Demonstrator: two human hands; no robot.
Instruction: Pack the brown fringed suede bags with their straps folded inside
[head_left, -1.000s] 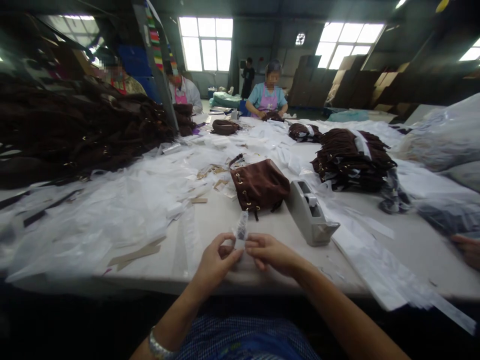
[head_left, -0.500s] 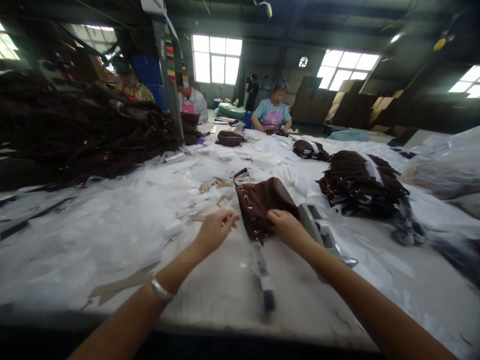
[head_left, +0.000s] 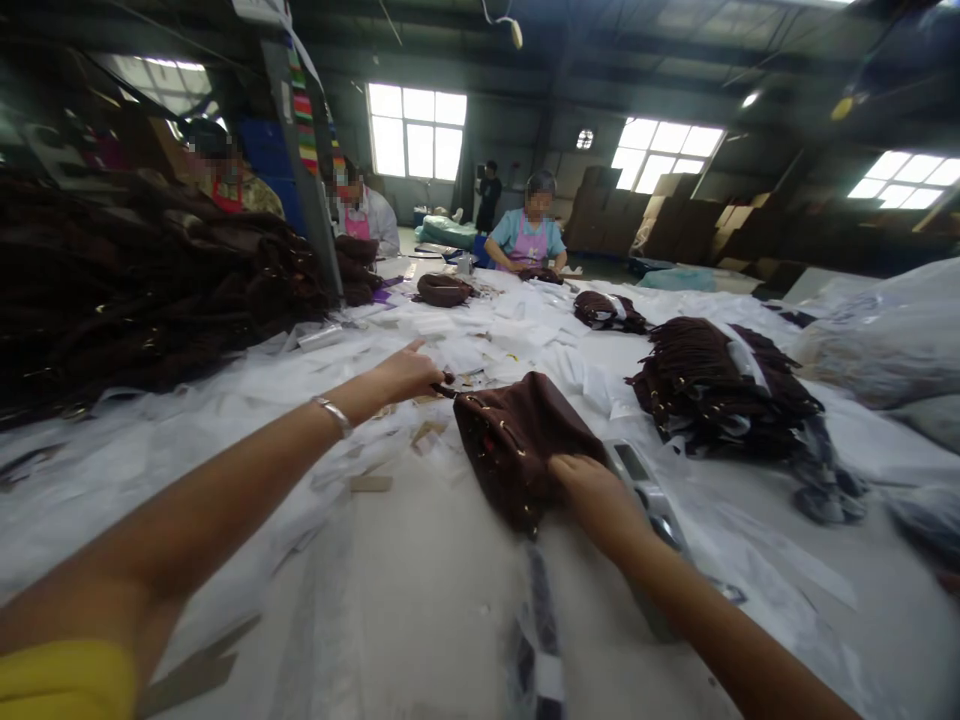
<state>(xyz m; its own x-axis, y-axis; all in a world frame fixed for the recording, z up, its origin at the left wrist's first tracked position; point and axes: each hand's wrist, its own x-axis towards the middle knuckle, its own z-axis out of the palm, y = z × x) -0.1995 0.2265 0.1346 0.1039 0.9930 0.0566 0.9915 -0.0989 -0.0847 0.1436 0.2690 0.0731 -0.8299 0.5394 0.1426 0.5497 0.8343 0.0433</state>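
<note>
A brown drawstring bag [head_left: 517,440] with gold eyelets lies on the white table [head_left: 420,580] in front of me. My right hand [head_left: 585,485] grips its near right corner, fingers closed on the fabric. My left hand [head_left: 405,373] reaches out past the bag's far left end and pinches the bag's strap [head_left: 448,382] there. A narrow plastic-wrapped strip [head_left: 541,630] lies on the table near me, below the bag.
A grey tape dispenser [head_left: 649,495] sits right of the bag. Stacks of brown bags lie at the right [head_left: 720,395] and in a big heap at the left [head_left: 150,290]. Clear plastic sleeves [head_left: 247,400] and card scraps litter the table. Other people work at the far end.
Both hands let go of the small wrapped strip, which now lies on the table, and went forward to the brown bag. My left hand reached further out to the bag's strap.
</note>
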